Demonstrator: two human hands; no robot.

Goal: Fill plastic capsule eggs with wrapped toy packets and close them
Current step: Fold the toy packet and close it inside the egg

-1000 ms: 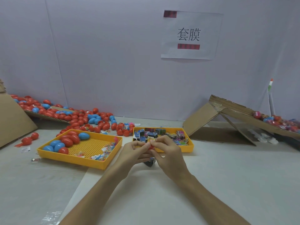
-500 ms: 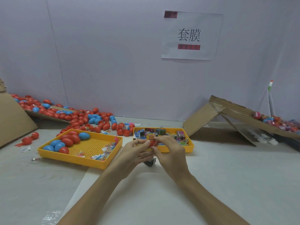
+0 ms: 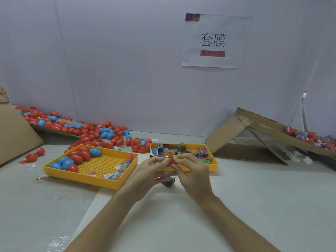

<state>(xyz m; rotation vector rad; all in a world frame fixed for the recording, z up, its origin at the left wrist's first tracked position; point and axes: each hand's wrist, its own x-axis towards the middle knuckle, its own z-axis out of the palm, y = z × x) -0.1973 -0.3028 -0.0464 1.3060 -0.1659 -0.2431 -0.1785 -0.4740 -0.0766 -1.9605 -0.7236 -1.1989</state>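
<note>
Red capsule egg (image 3: 171, 162) pinched between fingertips of left hand (image 3: 151, 171) and right hand (image 3: 192, 171), held up just before the packet tray (image 3: 214, 167), likely steadied for pushing orange packet (image 3: 170, 154) inside

light on my feed is soft and even, bit flat, with a lavender tint on the wall (image 3: 109, 70). just faint shadows on the desk (image 3: 245, 197) under the left hand (image 3: 151, 171) and right hand (image 3: 194, 171). wide-angle bends the edges, and the far corners look a bit smeary.
</note>
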